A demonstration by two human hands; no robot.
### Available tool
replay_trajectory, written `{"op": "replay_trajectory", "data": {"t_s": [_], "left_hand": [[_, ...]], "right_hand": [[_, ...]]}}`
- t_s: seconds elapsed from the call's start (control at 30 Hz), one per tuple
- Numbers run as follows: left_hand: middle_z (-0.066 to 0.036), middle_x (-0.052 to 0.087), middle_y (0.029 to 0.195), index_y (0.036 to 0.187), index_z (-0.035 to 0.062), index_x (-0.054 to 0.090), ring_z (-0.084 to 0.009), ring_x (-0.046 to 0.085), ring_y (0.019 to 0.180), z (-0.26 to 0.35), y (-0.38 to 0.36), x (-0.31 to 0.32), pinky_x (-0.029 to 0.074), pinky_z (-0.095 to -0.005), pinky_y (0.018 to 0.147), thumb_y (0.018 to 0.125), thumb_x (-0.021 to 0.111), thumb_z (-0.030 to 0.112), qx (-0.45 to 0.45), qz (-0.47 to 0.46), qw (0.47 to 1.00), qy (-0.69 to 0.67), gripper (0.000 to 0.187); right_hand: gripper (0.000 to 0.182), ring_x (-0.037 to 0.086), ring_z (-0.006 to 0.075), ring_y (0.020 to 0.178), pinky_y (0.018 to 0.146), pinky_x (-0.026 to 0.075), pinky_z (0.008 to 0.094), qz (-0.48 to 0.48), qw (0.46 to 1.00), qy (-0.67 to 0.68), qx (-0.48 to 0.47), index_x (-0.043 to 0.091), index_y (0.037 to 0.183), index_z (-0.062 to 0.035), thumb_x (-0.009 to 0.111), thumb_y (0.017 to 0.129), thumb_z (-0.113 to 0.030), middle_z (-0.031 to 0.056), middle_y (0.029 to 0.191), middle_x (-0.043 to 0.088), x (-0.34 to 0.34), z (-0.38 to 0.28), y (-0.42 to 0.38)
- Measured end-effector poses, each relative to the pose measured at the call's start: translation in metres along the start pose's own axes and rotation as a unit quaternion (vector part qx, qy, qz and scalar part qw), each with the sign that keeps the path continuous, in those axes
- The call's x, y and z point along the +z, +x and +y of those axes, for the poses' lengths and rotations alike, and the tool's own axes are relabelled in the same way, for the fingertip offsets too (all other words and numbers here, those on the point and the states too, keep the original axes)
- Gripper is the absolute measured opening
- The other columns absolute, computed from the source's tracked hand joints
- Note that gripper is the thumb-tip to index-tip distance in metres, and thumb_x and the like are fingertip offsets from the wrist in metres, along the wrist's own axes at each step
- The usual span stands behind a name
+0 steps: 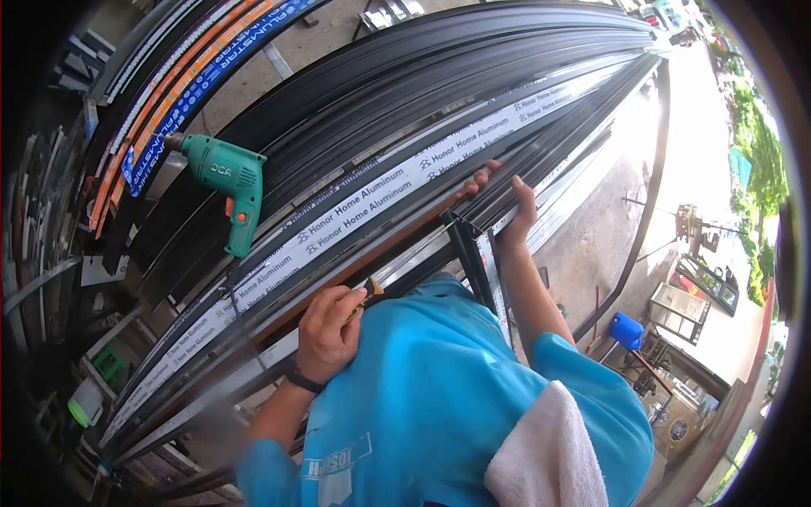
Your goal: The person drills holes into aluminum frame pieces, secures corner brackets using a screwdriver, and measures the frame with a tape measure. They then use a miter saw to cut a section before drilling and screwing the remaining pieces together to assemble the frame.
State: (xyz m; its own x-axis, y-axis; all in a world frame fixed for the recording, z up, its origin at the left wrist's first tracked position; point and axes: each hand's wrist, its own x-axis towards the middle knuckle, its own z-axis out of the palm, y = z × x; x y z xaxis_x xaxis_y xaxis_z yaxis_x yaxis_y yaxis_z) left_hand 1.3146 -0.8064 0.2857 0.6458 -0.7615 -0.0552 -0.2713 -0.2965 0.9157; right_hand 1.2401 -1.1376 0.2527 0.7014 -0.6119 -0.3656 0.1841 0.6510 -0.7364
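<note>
Fingers of my right hand (pixel 503 203) clamp the long black aluminium profile (pixel 541 148), steadying it; beside it, my left hand (pixel 331 331) is closed on a small yellow-black tool (pixel 369 293).

1. The left hand (pixel 331 331) is closed around a small dark-and-yellow tool (pixel 368 293) whose tip sits against the near edge of the stacked aluminium profiles (pixel 380 127).
2. The right hand (pixel 505 207) grips the near edge of the same stack, fingers curled over a dark profile beside the white "Honor Home Aluminum" strip (pixel 372 198).
3. A green DCA drill (pixel 226 182) lies on the dark profiles toward the stack's far-left part.
4. A white towel (pixel 549 456) hangs over the blue-shirted shoulder.
5. A blue container (pixel 627 330) stands on the ground at right.
</note>
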Motion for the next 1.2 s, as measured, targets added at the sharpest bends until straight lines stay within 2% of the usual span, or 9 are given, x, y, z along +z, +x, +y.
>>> {"op": "replay_trajectory", "data": {"t_s": [0.1, 0.37, 0.5, 0.77, 0.9, 1.0, 1.07, 1.13, 1.2], "left_hand": [[-0.016, 0.068, 0.115, 0.126, 0.0041, 0.062, -0.0244, 0.067, 0.084, 0.009, 0.001, 0.0, 0.056, -0.0346, 0.076, 0.086, 0.072, -0.001, -0.096, 0.013, 0.994, -0.052, 0.041], [-0.02, 0.067, 0.111, 0.122, 0.003, 0.06, -0.0355, 0.07, 0.095, 0.002, 0.0, -0.001, 0.057, -0.0416, 0.083, 0.09, 0.07, 0.003, 0.033, 0.006, 0.998, 0.043, 0.034], [-0.014, 0.067, 0.11, 0.123, 0.0035, 0.061, -0.0255, 0.068, 0.087, 0.007, -0.008, 0.005, 0.057, -0.0379, 0.076, 0.09, 0.073, 0.005, -0.111, -0.025, 0.986, -0.119, 0.035], [-0.013, 0.063, 0.098, 0.129, 0.0115, 0.061, -0.0344, 0.065, 0.082, -0.008, 0.009, 0.003, 0.054, -0.0425, 0.067, 0.079, 0.07, -0.008, 0.115, 0.021, 0.98, 0.161, 0.054], [-0.014, 0.065, 0.105, 0.13, 0.0092, 0.06, -0.03, 0.067, 0.077, 0.0, 0.011, 0.002, 0.054, -0.0381, 0.064, 0.085, 0.071, -0.003, 0.043, -0.005, 0.998, 0.035, 0.048], [-0.015, 0.068, 0.103, 0.13, 0.0024, 0.059, -0.032, 0.07, 0.076, -0.012, 0.009, -0.001, 0.057, -0.0372, 0.069, 0.091, 0.071, 0.006, -0.304, -0.105, 0.866, -0.384, 0.041], [-0.016, 0.069, 0.103, 0.132, 0.0005, 0.058, -0.0323, 0.071, 0.078, -0.009, 0.011, -0.003, 0.058, -0.0367, 0.071, 0.093, 0.07, 0.009, -0.272, -0.101, 0.889, -0.353, 0.042], [-0.017, 0.07, 0.103, 0.136, 0.0012, 0.056, -0.0315, 0.072, 0.082, 0.003, 0.012, 0.006, 0.058, -0.0362, 0.074, 0.093, 0.069, 0.01, 0.025, -0.033, 0.999, -0.011, 0.046], [-0.018, 0.071, 0.106, 0.137, 0.0023, 0.055, -0.0307, 0.072, 0.088, 0.001, 0.007, 0.009, 0.057, -0.0348, 0.078, 0.092, 0.072, 0.012, 0.006, -0.033, 0.999, 0.01, 0.049]], "right_hand": [[0.062, 0.063, 0.0277, 0.096, 0.091, 0.057, 0.0524, -0.008, 1.0, 0.025, 0.007, 0.043, 0.135, 0.001, 0.057, 0.091, -0.04, 0.014, 0.101, 0.057, -0.001, 0.0, 0.001], [0.056, 0.063, 0.0276, 0.095, 0.09, 0.056, 0.0502, -0.008, 0.998, 0.053, 0.014, 0.045, 0.133, -0.0014, 0.057, 0.091, -0.037, 0.0132, 0.1, 0.058, 0.0, -0.001, -0.001], [0.054, 0.063, 0.0275, 0.094, 0.089, 0.056, 0.0498, -0.012, 0.998, 0.063, 0.015, 0.045, 0.132, -0.0018, 0.057, 0.092, -0.036, 0.0129, 0.1, 0.058, -0.003, 0.001, -0.001], [0.052, 0.062, 0.0268, 0.093, 0.089, 0.056, 0.0497, 0.008, 0.999, 0.049, 0.021, 0.046, 0.13, -0.0025, 0.057, 0.092, -0.036, 0.0121, 0.098, 0.057, 0.0, -0.001, -0.002], [0.05, 0.061, 0.0255, 0.092, 0.087, 0.055, 0.0484, -0.009, 0.998, 0.06, 0.015, 0.046, 0.129, -0.0032, 0.057, 0.092, -0.035, 0.0112, 0.097, 0.057, 0.0, 0.0, -0.001], [0.047, 0.061, 0.0252, 0.091, 0.087, 0.055, 0.0489, 0.001, 0.998, 0.058, 0.018, 0.047, 0.126, -0.0043, 0.056, 0.092, -0.035, 0.0105, 0.096, 0.056, 0.005, -0.003, -0.003], [0.045, 0.061, 0.0251, 0.09, 0.087, 0.055, 0.0492, 0.0, 0.998, 0.061, 0.02, 0.048, 0.124, -0.0051, 0.057, 0.091, -0.034, 0.0101, 0.095, 0.056, 0.005, -0.002, -0.002], [0.043, 0.06, 0.0252, 0.09, 0.087, 0.055, 0.0496, 0.002, 0.997, 0.067, 0.024, 0.048, 0.122, -0.0059, 0.057, 0.09, -0.033, 0.0099, 0.094, 0.056, 0.002, -0.001, -0.005], [0.041, 0.061, 0.0254, 0.09, 0.087, 0.055, 0.05, -0.005, 0.997, 0.077, 0.024, 0.048, 0.121, -0.0066, 0.057, 0.09, -0.032, 0.0099, 0.094, 0.056, 0.001, 0.0, -0.001]]}}
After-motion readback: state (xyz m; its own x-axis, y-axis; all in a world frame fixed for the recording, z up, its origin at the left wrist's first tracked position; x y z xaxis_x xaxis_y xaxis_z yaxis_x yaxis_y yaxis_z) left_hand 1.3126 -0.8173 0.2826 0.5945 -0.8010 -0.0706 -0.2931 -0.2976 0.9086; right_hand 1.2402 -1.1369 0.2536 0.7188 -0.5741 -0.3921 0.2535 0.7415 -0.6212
